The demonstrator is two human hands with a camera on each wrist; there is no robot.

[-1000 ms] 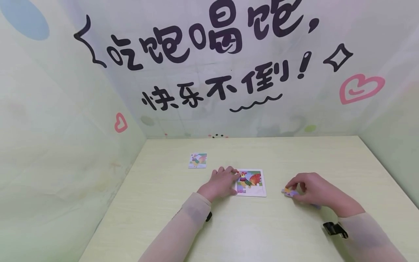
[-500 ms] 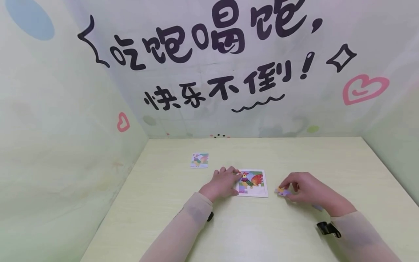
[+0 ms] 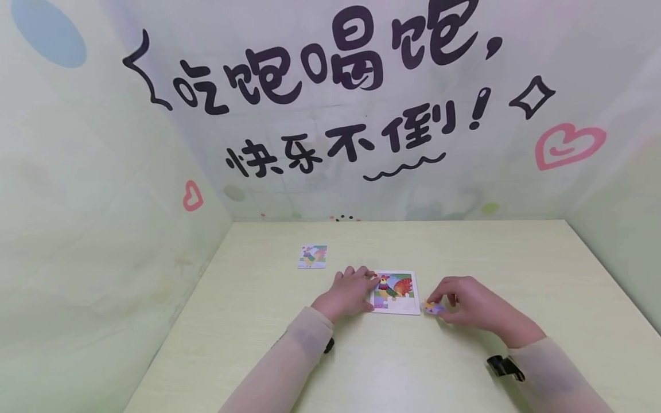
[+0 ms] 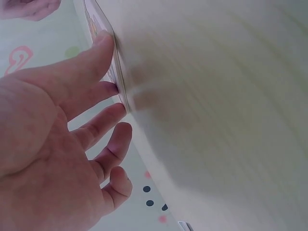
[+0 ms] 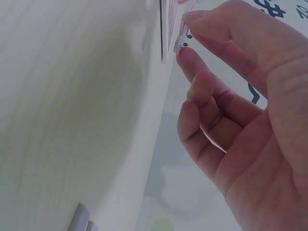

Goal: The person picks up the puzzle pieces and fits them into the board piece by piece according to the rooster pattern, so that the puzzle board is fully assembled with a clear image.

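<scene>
In the head view a white-framed jigsaw puzzle point(image 3: 417, 293) with a rooster picture lies mid-table; bare white shows at its lower right. My left hand point(image 3: 347, 292) rests at its left side, thumb near the lower corner and forefinger higher up. The left wrist view has that hand's thumb point(image 4: 103, 50) and fingertips at the tray's edge. With thumb and forefinger, my right hand point(image 3: 472, 304) pinches a purple and yellow puzzle piece point(image 3: 432, 308), close to the frame's right edge. That piece point(image 5: 181, 38) appears edge-on between the fingertips in the right wrist view.
A small square rooster picture card point(image 3: 312, 257) lies at the back left of the table. In the right wrist view, loose puzzle pieces point(image 5: 79, 219) lie on the tabletop at lower left. Printed cloth walls point(image 3: 361, 195) stand behind and at both sides.
My right hand has moved left with the puzzle piece, from well right of the frame to right beside it. The left hand has stayed on the frame's left side.
</scene>
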